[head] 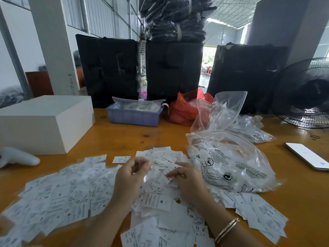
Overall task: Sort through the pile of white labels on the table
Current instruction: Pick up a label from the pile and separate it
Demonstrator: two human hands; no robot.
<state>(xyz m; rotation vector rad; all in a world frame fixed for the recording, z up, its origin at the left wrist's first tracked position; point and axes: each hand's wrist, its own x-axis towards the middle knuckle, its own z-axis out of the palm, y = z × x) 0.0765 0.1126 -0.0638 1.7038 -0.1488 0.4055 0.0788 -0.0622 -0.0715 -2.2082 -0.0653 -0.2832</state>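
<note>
Wooden table (160, 132) strewn with white labels (58, 196), left hand (130, 175) raised with fingers curled, its hold unclear, one label (170, 180) pinched by right hand (188, 179), plastic bag (231, 163) laid just beside.

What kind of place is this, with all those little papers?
Probably a clothing factory or packing warehouse. White size labels cover the wooden table, big bundles wrapped in black plastic stand behind it, and clear bags of more labels lie by the right hand.
</note>
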